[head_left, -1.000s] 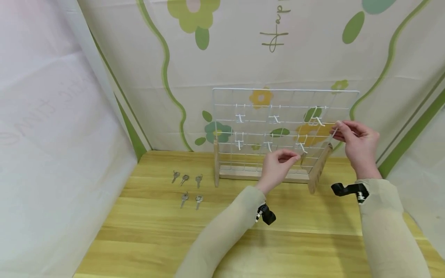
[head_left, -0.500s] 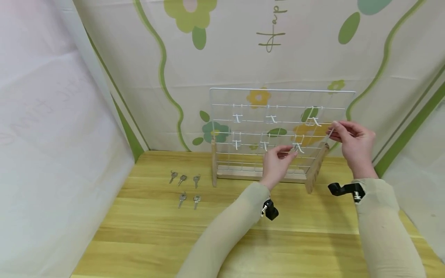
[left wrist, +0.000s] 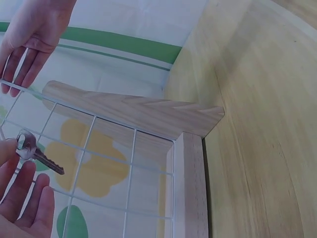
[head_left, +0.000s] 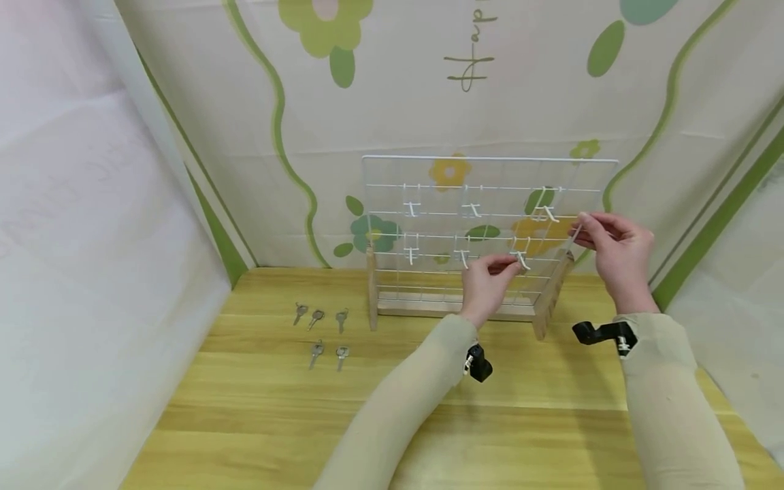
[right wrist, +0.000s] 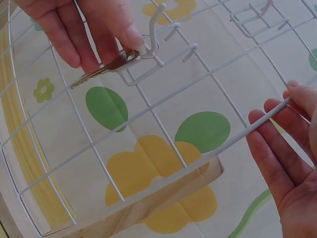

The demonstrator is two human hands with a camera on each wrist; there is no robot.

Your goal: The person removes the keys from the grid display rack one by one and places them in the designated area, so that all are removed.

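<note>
A white wire grid rack (head_left: 490, 158) stands upright in wooden feet, with several white hooks on it. My left hand (head_left: 486, 286) is at the lower right hook (head_left: 522, 261) and pinches a metal key (right wrist: 111, 65). In the right wrist view the key's ring (right wrist: 157, 49) overlaps the base of the hook's prong; whether it is fully round it I cannot tell. The left wrist view shows the key's toothed blade pointing away from the fingers. My right hand (head_left: 625, 255) holds the grid's right side edge between thumb and fingers.
Several loose keys (head_left: 316, 350) lie in two rows on the wooden table (head_left: 245, 408), left of the rack. A wooden foot (head_left: 551, 296) supports the rack's right end. Behind it hangs a flowered cloth (head_left: 520, 102).
My left hand has risen slightly, bringing the key from below the lower right hook up to it. The right hand keeps its hold on the grid edge. The head view has shifted a little.
</note>
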